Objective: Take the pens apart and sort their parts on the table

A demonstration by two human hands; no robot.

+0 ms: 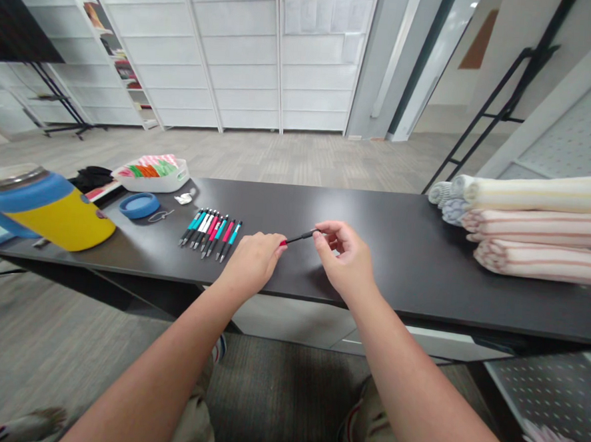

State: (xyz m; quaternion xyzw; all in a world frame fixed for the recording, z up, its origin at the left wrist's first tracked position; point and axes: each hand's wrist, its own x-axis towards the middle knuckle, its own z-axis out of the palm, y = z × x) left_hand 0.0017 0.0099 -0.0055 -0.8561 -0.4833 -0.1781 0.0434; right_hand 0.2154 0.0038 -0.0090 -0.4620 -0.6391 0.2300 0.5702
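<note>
A pen (302, 237) is held just above the middle of the dark surface (423, 269), between its near and far edges, lying slantwise with its pink end to the left and its black end to the right. The left hand (253, 262) has its fingers closed on the pink end, the thumb laid along it. The right hand (346, 257) pinches the black end between thumb and forefinger, with hardly any gap there; its other fingers are loosely curled.

Just left of the left hand, a row of pens (219, 229) in teal, white and pink lies side by side, black grips towards the near edge. Further left, towards the far edge, are a crumpled white scrap (183, 199), a thin loop (161, 215) and a blue lid (139, 206). Behind the lid, by the far left corner, a white tray (152, 185) holds bright packets (148, 167). A blue and yellow jug (65, 217) stands at the left end, near the near edge.

At the right end, well apart from the right hand, striped cloth rolls (540, 226) are stacked. Beyond the far edge are the carpet (309, 162), white cabinets (240, 57), a screen (17, 20) at the left and a black frame (486, 119) at the right.
</note>
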